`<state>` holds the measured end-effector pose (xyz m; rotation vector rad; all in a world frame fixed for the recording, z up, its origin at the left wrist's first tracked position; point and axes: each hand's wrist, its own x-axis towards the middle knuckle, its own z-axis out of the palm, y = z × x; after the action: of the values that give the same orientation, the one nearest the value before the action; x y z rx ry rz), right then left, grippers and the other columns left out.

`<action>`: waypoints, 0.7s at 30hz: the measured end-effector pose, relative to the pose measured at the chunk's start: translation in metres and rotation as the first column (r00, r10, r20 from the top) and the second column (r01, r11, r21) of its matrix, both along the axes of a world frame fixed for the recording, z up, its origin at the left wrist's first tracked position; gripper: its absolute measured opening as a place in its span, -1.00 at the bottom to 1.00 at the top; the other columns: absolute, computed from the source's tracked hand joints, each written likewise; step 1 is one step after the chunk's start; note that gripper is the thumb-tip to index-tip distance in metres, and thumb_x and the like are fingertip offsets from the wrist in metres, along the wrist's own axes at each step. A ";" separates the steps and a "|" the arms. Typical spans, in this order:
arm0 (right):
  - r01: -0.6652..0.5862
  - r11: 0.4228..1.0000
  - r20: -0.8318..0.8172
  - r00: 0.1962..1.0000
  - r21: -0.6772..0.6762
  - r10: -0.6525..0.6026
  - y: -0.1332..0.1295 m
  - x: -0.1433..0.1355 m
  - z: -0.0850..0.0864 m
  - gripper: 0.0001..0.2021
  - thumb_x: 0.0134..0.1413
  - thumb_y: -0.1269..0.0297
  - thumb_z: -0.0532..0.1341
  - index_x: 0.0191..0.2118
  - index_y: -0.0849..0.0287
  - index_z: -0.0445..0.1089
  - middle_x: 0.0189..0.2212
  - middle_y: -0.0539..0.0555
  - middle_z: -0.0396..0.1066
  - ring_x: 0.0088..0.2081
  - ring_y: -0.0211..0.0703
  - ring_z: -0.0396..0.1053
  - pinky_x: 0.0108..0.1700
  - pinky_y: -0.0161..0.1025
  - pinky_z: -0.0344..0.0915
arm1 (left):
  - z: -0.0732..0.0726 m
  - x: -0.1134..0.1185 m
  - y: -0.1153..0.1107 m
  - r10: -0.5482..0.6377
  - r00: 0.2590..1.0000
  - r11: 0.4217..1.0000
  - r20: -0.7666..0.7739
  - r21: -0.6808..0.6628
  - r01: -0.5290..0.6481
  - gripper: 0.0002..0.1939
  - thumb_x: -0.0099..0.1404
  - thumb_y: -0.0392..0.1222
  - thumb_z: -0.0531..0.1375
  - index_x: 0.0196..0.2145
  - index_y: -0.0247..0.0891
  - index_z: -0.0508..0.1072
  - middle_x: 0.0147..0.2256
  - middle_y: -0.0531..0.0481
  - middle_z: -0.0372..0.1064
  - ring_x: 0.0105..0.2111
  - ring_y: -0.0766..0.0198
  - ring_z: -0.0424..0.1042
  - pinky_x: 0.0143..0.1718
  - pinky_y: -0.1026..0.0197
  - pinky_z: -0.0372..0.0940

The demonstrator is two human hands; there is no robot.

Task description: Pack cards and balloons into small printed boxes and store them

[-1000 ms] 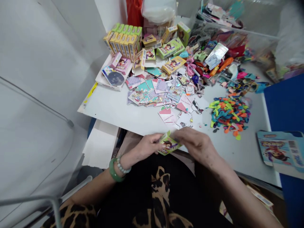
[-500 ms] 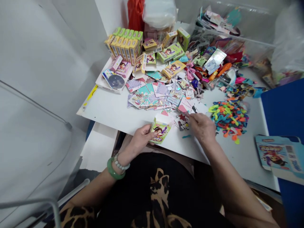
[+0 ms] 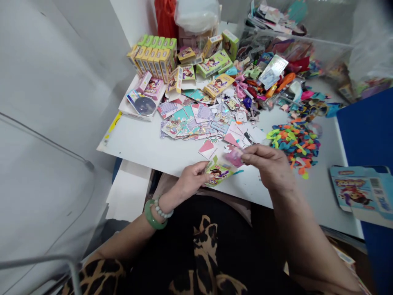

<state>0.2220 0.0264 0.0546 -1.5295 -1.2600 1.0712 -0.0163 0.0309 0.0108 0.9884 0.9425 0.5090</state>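
My left hand [image 3: 193, 180] is closed round a small green card box [image 3: 218, 174] with a cartoon girl printed on it, tilted, its top end toward my right hand. Between the thumb and fingers of my right hand [image 3: 267, 162] is a pinkish card [image 3: 233, 155], somewhat blurred, held close to the top of the box. Just beyond lie a white card with a pink shape [image 3: 208, 149] and a spread pile of printed cards [image 3: 192, 119]. A small blue strip [image 3: 238, 172] lies beside the box.
Stacked yellow and green boxes [image 3: 153, 59] stand at the back left, beside a white tray [image 3: 135, 114]. Colourful balloons [image 3: 296, 143] lie heaped to the right. Behind them are mixed trinkets [image 3: 273, 82] and a clear bin [image 3: 307, 39]. A flattened blue box [image 3: 356, 188] hangs at the right edge.
My right hand has lifted a pinkish card from the table and brought it to the box. The green box has moved right and tilted in my left hand. The view has shifted slightly.
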 end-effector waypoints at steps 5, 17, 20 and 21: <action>-0.332 0.940 0.665 0.721 0.085 0.195 -0.018 -0.015 0.007 -0.74 0.32 0.30 0.12 -0.13 0.08 0.60 -0.35 0.14 0.55 -0.24 0.00 0.47 -0.14 -0.09 0.38 | 0.009 0.003 -0.002 -0.098 0.994 0.995 -0.041 0.009 0.098 -0.43 0.17 0.06 0.39 0.08 -0.27 0.57 -0.15 -0.07 0.57 -0.25 0.19 0.48 -0.34 0.27 0.34; 0.279 0.957 0.853 0.478 0.075 -0.207 -0.041 0.069 -0.060 -0.62 0.25 0.33 0.08 0.06 0.11 0.54 0.02 0.28 0.50 0.05 0.20 0.43 0.01 0.08 0.45 | -0.004 0.013 0.002 -0.013 0.999 0.998 -0.037 -0.065 0.011 -0.51 0.16 0.03 0.41 -0.01 -0.25 0.56 -0.14 -0.08 0.60 -0.22 0.17 0.53 -0.35 0.24 0.41; 0.203 0.979 0.860 0.502 -0.018 -0.088 -0.048 0.087 -0.074 -0.63 0.26 0.31 0.04 -0.02 0.17 0.57 -0.02 0.32 0.49 -0.01 0.18 0.44 -0.03 0.04 0.44 | -0.001 0.016 0.001 -0.039 0.999 0.995 -0.036 -0.092 0.035 -0.54 0.17 0.02 0.41 -0.04 -0.24 0.56 -0.15 -0.07 0.60 -0.22 0.18 0.53 -0.33 0.25 0.41; 0.162 0.986 0.838 0.543 -0.040 -0.055 -0.052 0.090 -0.076 -0.64 0.26 0.30 0.04 -0.07 0.16 0.59 -0.06 0.29 0.50 -0.04 0.15 0.46 -0.04 0.03 0.44 | 0.000 0.016 0.001 -0.042 0.998 0.994 -0.039 -0.103 0.038 -0.54 0.16 0.02 0.42 -0.04 -0.24 0.56 -0.15 -0.07 0.60 -0.22 0.18 0.53 -0.32 0.25 0.41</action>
<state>0.3123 -0.0261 -0.0209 -2.3143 -1.6987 0.2546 0.0001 0.0321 0.0113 0.9260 0.9739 0.4039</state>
